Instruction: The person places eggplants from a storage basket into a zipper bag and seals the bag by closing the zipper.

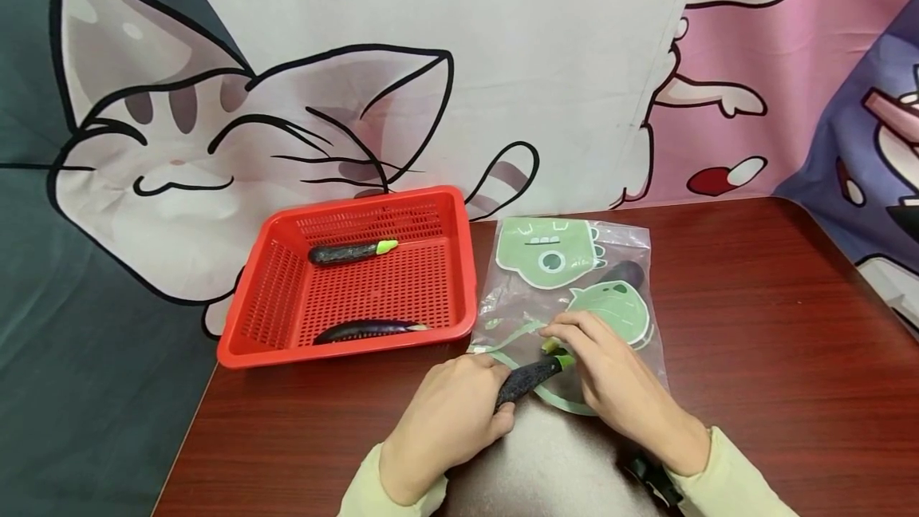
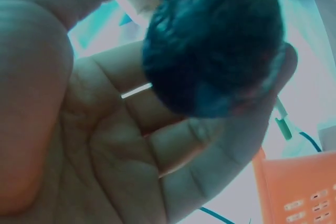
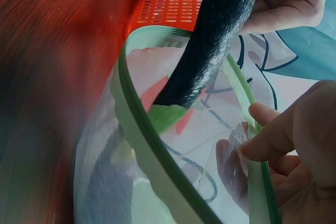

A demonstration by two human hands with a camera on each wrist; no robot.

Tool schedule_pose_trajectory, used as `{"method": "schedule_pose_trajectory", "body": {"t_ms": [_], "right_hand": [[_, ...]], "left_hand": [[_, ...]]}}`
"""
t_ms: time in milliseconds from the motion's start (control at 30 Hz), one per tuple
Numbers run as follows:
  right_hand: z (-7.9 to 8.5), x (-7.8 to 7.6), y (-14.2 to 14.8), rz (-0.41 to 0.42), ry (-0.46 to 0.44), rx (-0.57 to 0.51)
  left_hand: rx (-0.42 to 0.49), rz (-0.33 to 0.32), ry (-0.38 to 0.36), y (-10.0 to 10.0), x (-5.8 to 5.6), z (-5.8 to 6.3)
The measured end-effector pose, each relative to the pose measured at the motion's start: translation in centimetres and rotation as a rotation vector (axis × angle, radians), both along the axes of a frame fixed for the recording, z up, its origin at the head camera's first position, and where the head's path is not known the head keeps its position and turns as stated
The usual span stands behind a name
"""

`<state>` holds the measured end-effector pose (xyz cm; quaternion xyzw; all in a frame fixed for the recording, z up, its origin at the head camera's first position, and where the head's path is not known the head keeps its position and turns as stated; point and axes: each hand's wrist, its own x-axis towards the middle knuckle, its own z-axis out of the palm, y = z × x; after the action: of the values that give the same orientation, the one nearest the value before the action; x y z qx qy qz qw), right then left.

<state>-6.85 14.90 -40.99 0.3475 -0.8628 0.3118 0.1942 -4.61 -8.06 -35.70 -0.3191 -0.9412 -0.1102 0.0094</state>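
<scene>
Nearest the person, both hands meet over the bench (image 1: 754, 301), at the mouth of a clear zip bag (image 1: 574, 294) printed with green cartoon shapes. The left hand (image 1: 445, 421) has its fingers curled round the blunt dark end of an eggplant (image 1: 530, 377); the left wrist view shows that rounded end sitting in the palm with the fingers wrapped under it. This grip is firmly closed on the eggplant. The green stem tip points forward and, in the right wrist view, has just passed the bag's green zip rim (image 3: 142, 135), so the eggplant is partly in and mostly still outside.

The right hand (image 1: 610, 373) pinches the upper edge of the bag mouth between thumb and fingers, holding it open; its grip is closed on the plastic and on nothing else.

Farther in, a second dark eggplant (image 1: 623, 274) already lies inside the bag near its far end, seen through the plastic.

Beyond and to the left, a red basket (image 1: 276, 341) stands on the bench just beside the bag, with two more eggplants in it: one (image 1: 366, 330) along the near wall, one (image 1: 348, 252) toward the back.

Judged from this, the bagging looks about a quarter done: one eggplant is in, one is going in, two wait in the basket, and the zip is unsealed.
</scene>
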Motion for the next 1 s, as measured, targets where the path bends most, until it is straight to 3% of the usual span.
{"method": "schedule_pose_trajectory", "body": {"t_ms": [500,1000], "right_hand": [[0.1,0.1,0.1,-0.010,-0.007,0.012],[-0.2,0.0,-0.1,0.002,0.007,0.005]], "left_hand": [[-0.057,-0.021,0.190,1.7,0.2,-0.8],[-0.017,-0.040,0.251,2.8,-0.6,-2.1]]}}
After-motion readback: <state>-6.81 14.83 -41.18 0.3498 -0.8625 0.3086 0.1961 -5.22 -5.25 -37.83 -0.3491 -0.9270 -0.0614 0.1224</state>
